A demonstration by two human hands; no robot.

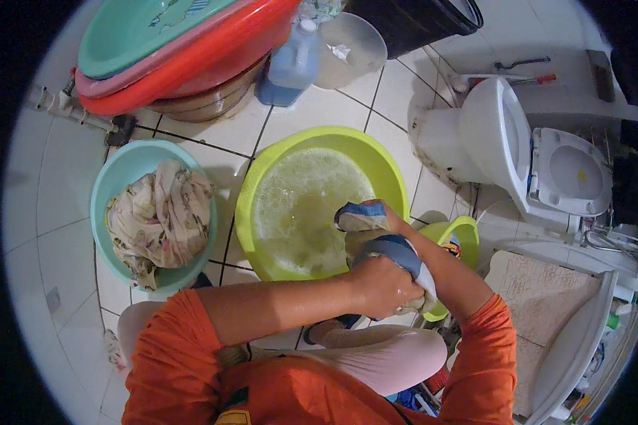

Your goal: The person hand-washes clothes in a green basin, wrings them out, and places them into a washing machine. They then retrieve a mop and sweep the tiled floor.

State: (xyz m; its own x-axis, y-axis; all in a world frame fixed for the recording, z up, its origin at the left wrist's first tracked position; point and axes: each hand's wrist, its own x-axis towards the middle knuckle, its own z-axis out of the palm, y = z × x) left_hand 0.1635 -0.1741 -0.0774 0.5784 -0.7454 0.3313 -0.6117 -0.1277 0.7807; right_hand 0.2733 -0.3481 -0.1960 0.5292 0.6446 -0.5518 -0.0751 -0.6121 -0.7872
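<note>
My left hand [383, 287] is closed on a wet blue, white and grey cloth [399, 252], bunched over the right part of the large lime-green basin [247, 234]. Farther up, my right hand [385, 210] grips the same cloth; its fingers are mostly hidden by the fabric. Soapy, cloudy water [308, 212] with foam lies in the basin. A pale blue basin [101, 212] on the left holds a bunched patterned cream cloth [162, 212].
Stacked green, pink and red basins [202, 69] stand at the upper left, beside a blue plastic jug [295, 58] and a translucent bucket [356, 48]. A white toilet [489, 133] is at the right. A small lime-green container [470, 239] stands beside the large basin.
</note>
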